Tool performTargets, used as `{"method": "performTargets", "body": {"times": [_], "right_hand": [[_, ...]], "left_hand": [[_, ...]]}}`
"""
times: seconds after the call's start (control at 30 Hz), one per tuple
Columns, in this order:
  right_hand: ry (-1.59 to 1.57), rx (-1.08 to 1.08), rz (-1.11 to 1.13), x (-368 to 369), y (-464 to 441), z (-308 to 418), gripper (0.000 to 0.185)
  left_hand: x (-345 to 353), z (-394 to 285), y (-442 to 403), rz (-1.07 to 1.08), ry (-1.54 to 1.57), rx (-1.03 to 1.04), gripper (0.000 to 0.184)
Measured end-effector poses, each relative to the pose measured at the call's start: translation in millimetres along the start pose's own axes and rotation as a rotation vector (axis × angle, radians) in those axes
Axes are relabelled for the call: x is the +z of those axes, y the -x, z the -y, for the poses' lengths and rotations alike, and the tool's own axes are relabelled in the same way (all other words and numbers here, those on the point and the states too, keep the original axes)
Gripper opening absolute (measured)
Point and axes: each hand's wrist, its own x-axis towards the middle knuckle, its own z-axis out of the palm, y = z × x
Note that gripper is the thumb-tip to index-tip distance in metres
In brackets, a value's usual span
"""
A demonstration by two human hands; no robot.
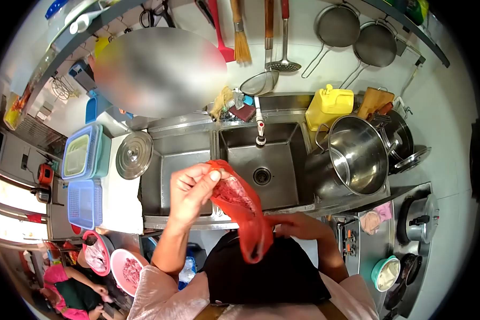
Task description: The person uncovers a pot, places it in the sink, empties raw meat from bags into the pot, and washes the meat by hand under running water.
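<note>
A red plastic bag (255,233) hangs in front of my apron, over the front edge of the sink. Through its opening a pinkish-red mass with whitish patches shows, perhaps raw meat; I cannot make it out for certain. My left hand (193,191) pinches the bag's upper end between thumb and fingers. On the other side, my right hand (299,226) grips the bag's side lower down, its fingertips partly hidden by the plastic. Behind the bag lies the right sink basin (290,160) with its drain (262,176) and a faucet (260,128) above.
At right stand a large steel pot (360,154), a yellow jug (330,105) and a pressure cooker (422,218). Blue baskets (85,202) and a steel lid (135,154) lie left. Another person (74,290) works beside pink basins (127,271) of meat. Strainers (337,25) hang on the wall.
</note>
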Motion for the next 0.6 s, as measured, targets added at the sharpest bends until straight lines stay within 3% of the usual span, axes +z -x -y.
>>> {"method": "performTargets", "body": {"times": [0.1,0.13,0.23,0.3,0.37,0.5,0.57,0.6], "right_hand": [[-0.318,0.177,-0.267,-34,-21,-47,0.045],[-0.240,0.082,-0.358,-39,-29,-44,0.048],[-0.210,-0.102,-0.360,-46,-61,-49,0.053],[-0.371,-0.211,-0.229,-47,-79,-29,0.060],[-0.647,-0.337,-0.175,-46,-98,-22,0.056],[-1.085,-0.384,-0.246,-52,-69,26,0.038],[-1.079,-0.521,-0.268,-70,-57,9,0.032],[-1.089,-0.472,-0.378,-78,-42,9,0.032]], "left_hand": [[15,-44,-10,0.096,-0.046,0.080,0.018],[16,-58,-17,0.152,-0.057,0.122,0.019],[48,-108,-44,0.238,-0.084,0.256,0.022],[80,-146,-56,0.358,-0.076,0.280,0.021],[117,-175,-64,0.398,-0.149,0.332,0.025],[181,-202,-85,0.472,-0.163,0.366,0.023],[210,-202,-96,0.461,-0.212,0.404,0.028],[226,-202,-101,0.493,-0.215,0.416,0.028]]}}
